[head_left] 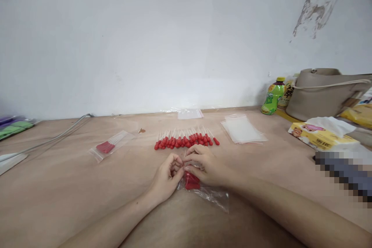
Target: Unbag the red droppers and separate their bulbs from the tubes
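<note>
Close to the table's front, my left hand (171,172) and my right hand (205,162) meet at a clear plastic bag (216,197). Inside or under its film lie red-tipped sticks (192,181); their pale ends are hidden by my fingers. Both hands are closed, with thumbs and fingertips pinching the bag near its upper end. Just beyond them spreads a row of white sticks with red heads (186,139), several of them piled side by side. To the left rests a filled zip bag (112,145) holding more red-headed sticks.
Flat clear bags (243,128) are stacked right of the row, and a smaller stack (190,114) lies by the wall. A green bottle (273,97), a grey-beige bag (322,93) and a yellow tissue pack (322,135) stand at right. A cable (64,131) crosses the left side.
</note>
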Motion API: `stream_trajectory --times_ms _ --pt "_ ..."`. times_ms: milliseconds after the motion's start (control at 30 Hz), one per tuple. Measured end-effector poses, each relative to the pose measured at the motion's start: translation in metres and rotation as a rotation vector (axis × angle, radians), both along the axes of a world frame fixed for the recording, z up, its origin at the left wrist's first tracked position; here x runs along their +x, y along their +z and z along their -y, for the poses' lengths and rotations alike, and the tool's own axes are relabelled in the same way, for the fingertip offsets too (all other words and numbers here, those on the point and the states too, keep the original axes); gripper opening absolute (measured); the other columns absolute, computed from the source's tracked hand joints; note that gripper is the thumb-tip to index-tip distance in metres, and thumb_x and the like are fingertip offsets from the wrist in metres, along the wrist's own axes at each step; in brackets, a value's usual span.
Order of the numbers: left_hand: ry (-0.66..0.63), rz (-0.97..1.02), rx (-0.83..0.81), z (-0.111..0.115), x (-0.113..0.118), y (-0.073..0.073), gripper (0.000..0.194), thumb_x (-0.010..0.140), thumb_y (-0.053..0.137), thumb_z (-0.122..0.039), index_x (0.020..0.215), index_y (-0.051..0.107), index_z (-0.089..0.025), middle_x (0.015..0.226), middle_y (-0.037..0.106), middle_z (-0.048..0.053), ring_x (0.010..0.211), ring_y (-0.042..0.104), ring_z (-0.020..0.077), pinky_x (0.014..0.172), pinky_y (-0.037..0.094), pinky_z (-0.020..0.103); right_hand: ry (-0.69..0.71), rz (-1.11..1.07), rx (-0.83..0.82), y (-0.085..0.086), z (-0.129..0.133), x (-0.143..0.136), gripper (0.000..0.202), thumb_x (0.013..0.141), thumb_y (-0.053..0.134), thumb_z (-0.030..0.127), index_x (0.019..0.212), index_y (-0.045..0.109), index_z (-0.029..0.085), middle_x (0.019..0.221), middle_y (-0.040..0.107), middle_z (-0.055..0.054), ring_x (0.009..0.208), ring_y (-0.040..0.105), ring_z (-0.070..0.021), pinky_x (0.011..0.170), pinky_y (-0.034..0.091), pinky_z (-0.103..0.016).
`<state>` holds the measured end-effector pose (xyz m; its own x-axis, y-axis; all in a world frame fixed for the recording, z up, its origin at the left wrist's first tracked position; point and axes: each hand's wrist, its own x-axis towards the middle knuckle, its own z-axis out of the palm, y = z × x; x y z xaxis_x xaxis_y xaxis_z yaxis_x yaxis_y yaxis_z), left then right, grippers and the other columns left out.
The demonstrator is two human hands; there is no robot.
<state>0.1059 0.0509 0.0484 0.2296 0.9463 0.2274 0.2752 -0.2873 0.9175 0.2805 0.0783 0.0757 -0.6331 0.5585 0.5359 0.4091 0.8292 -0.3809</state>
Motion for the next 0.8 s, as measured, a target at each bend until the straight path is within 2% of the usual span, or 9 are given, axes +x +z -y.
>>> stream_trajectory --times_ms 100,167,333,433,567,800 --pt "-0.009 0.125 -0.030 -0.004 -0.002 -0.001 0.026 0.074 0.059 -0.033 0.079 0.037 -0.019 0.074 0.052 -0.003 0.062 0.050 0.0076 0.057 0.038 0.020 0.004 0.119 -0.003 0.003 -0.004 -0.005 0.020 0.078 0.054 0.017 0.096 0.060 0.022 0.104 0.053 -0.004 0.093 0.046 -0.0181 0.081 0.036 -0.034" --pt "-0.030 0.178 -0.109 -0.006 -0.004 0.001 0.030 0.072 0.062 -0.034 0.080 0.037 -0.019 0.075 0.054 -0.003 0.065 0.052 0.0081 0.061 0.039 0.021 0.019 0.177 -0.004 0.004 -0.007 -0.004 0.022 0.077 0.055 0.016 0.097 0.059 0.023 0.107 0.053 -0.004 0.095 0.045 -0.0184 0.081 0.035 -0.034" --pt "-0.081 0.221 -0.296 -0.008 -0.008 0.011 0.034 0.071 0.063 -0.037 0.084 0.038 -0.018 0.070 0.056 -0.003 0.066 0.053 0.0096 0.060 0.038 0.021 -0.018 0.181 0.002 0.000 -0.010 -0.002 0.014 0.078 0.054 0.014 0.087 0.062 0.021 0.095 0.059 -0.001 0.085 0.046 -0.0154 0.074 0.031 -0.030" --pt "-0.094 0.208 -0.329 -0.008 -0.008 0.014 0.037 0.069 0.065 -0.039 0.084 0.039 -0.018 0.064 0.053 -0.005 0.058 0.050 0.0077 0.055 0.035 0.020 -0.021 0.162 0.021 -0.004 -0.012 -0.002 0.006 0.078 0.056 0.017 0.079 0.062 0.020 0.084 0.062 0.000 0.080 0.045 -0.0149 0.072 0.028 -0.030" --pt "-0.123 0.179 -0.352 -0.006 -0.009 0.016 0.037 0.068 0.066 -0.038 0.085 0.041 -0.017 0.063 0.054 -0.005 0.052 0.047 0.0059 0.053 0.034 0.020 -0.013 0.119 0.039 -0.008 -0.014 -0.002 0.005 0.078 0.057 0.017 0.073 0.059 0.019 0.076 0.062 0.001 0.076 0.044 -0.0142 0.071 0.025 -0.030" --pt "-0.102 0.203 -0.375 -0.004 -0.008 0.018 0.041 0.059 0.072 -0.021 0.085 0.040 -0.017 0.077 0.061 0.000 0.069 0.057 0.0101 0.068 0.042 0.025 0.070 0.092 0.034 -0.009 -0.015 0.000 0.011 0.075 0.056 0.009 0.077 0.058 0.019 0.079 0.061 0.001 0.079 0.044 -0.0142 0.072 0.025 -0.029"
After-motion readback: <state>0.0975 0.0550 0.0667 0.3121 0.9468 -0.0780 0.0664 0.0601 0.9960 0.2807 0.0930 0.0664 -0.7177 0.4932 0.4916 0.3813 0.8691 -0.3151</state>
